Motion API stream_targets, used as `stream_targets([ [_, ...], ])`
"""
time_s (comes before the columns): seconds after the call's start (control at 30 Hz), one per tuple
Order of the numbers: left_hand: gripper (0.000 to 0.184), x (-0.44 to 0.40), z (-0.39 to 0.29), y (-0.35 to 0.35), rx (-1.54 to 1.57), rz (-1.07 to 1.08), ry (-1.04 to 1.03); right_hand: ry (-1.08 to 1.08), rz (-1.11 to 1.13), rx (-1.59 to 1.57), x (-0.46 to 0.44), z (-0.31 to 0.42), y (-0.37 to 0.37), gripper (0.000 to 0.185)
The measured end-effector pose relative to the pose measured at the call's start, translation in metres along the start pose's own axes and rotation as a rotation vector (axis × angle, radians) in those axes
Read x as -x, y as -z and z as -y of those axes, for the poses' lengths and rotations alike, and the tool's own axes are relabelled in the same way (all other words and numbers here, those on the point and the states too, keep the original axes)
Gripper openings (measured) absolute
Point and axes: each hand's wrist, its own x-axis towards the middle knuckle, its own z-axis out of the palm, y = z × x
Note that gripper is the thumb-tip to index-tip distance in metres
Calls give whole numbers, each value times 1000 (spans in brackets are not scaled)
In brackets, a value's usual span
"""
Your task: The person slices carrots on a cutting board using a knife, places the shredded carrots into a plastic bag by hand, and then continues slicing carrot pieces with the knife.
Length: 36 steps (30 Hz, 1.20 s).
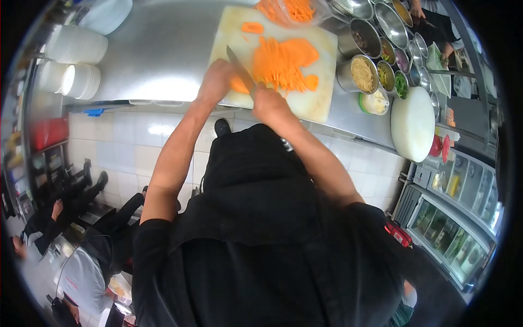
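Observation:
My right hand (268,103) is wrapped round the handle of a kitchen knife (240,69), whose blade points up and left across the cutting board (321,106). My left hand (216,80), fingers curled, holds a piece of carrot (238,85) at the board's left edge, beside the blade. Shredded carrot (275,62) is heaped just right of the knife, with flat carrot slices (300,52) against it. A short carrot piece (252,27) lies farther back on the board. My left fingertips are partly hidden.
Metal bowls of cut ingredients (362,74) crowd the right, by a green-rimmed tub (374,102) and an upright round white board (413,124). A plastic bag of carrot strips (297,10) sits behind the board. White bowls (79,82) stand left. Other people (81,272) are behind at lower left.

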Motion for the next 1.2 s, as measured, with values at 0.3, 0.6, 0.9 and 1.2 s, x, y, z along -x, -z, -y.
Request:
stream_targets([
  [0.3, 13, 6, 2, -1, -19, -42, -19, 53, -74, -44, -4, -8, -14, 23],
  [0.6, 12, 13, 2, -3, -80, -25, -11, 52, -24, 13, -6, -5, -3, 21],
  [0.9, 11, 17, 10, -8, -85, -101, -58, 88, -56, -16, -7, -10, -11, 21],
  [1.2, 13, 20, 13, -8, -98, -136, -82, 83, -36, -2, -8, -6, -11, 19],
])
